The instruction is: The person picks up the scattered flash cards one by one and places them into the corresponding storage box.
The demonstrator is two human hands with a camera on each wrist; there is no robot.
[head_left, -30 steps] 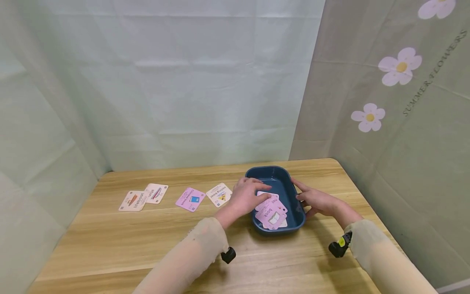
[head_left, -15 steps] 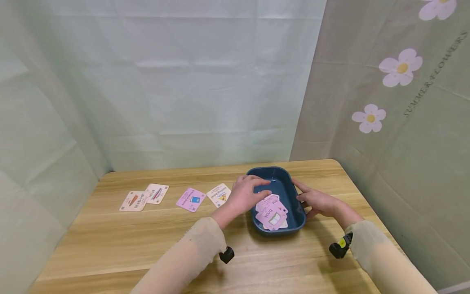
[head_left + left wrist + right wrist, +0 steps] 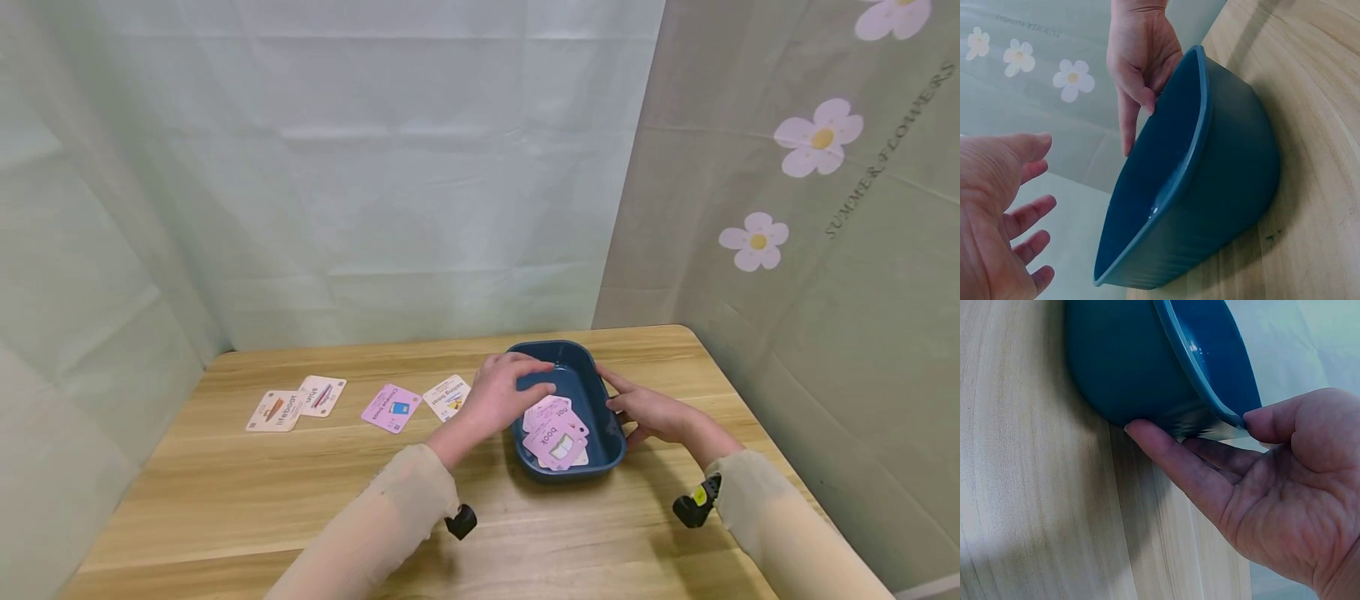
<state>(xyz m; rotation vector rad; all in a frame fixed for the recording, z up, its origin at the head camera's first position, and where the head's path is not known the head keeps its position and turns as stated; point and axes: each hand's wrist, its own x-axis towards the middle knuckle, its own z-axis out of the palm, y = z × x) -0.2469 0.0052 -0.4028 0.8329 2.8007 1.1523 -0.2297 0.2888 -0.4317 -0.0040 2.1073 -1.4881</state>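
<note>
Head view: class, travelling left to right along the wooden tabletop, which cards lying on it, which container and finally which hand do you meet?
Lifeboat card → ship card → Chinese book card → sailing boat card → dark blue bin → right hand.

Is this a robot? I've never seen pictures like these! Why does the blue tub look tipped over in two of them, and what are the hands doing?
No robot here, just a person's two bare hands. The widest picture comes from a camera on the person's head, looking forward and down. The other two come from cameras worn on the wrists. Those are turned, so the wooden table looks tipped along with the tub.

The right hand holds the tub's edge between thumb and fingers. The left hand hovers by the other side, holding nothing.

Inside the tub is a small pile of cards; one says "book". Four more lie on the table: a lifeboat card, a ship card, a Chinese book card and a sailing boat card.
</note>
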